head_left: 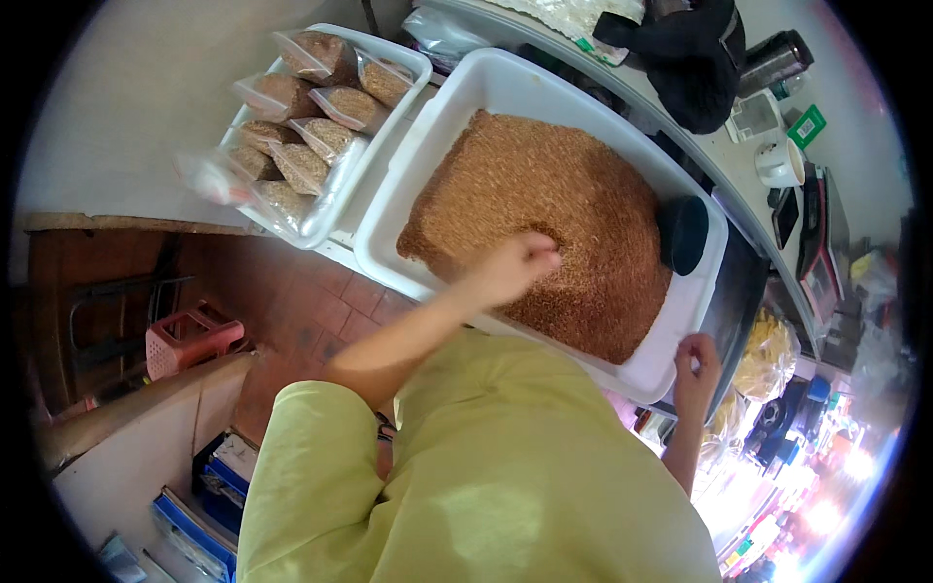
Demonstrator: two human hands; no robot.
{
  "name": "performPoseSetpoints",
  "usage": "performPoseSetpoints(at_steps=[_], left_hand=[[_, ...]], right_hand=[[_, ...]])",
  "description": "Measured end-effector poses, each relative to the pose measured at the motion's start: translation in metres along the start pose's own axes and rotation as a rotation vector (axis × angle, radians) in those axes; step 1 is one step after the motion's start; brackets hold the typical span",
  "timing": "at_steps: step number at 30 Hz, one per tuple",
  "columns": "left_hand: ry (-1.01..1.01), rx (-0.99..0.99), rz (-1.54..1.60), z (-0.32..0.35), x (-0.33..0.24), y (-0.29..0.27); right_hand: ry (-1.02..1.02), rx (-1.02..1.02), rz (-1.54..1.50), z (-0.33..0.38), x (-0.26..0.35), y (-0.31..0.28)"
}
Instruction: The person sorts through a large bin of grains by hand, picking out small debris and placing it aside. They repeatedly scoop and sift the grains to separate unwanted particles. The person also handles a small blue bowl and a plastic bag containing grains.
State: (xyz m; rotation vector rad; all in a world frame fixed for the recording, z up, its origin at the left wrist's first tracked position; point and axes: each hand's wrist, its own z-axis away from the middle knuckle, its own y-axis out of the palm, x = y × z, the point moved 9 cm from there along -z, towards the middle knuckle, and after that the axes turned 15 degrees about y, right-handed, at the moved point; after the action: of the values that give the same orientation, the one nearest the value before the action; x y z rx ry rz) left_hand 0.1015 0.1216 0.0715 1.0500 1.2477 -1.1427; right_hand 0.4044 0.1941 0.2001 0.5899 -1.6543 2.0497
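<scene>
I note the left hand [517, 268] curled inward (blur on my feed hides whether it holds anything), the right hand [698, 387] loosely ringed, and brown grain [544, 180] beneath the left, seemingly light and slippery, best scooped ahead of its fingertips.

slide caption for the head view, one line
Left hand over loose brown grains in a white rectangular plastic tub, right hand near its rim.

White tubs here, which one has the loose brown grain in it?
The larger tub, under the left hand, with the dark cup inside; the smaller tub holds filled clear bags.
</scene>
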Motion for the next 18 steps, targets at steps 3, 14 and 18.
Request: performPoseSetpoints(at_steps=[3, 14, 18], left_hand=[[-0.002, -0.165, -0.210, 0.001, 0.015, -0.086], [-0.074, -0.045, -0.481, 0.013, 0.052, -0.123], [-0.254, 0.155, -0.893, 0.000, 0.077, -0.123]], right_hand=[[0.203, 0.080, 0.130, 0.012, -0.110, -0.045], [0.639, 0.218, 0.431, 0.184, -0.441, -0.093], [0.485, 0.270, 0.297, 0.137, -0.262, -0.008]])
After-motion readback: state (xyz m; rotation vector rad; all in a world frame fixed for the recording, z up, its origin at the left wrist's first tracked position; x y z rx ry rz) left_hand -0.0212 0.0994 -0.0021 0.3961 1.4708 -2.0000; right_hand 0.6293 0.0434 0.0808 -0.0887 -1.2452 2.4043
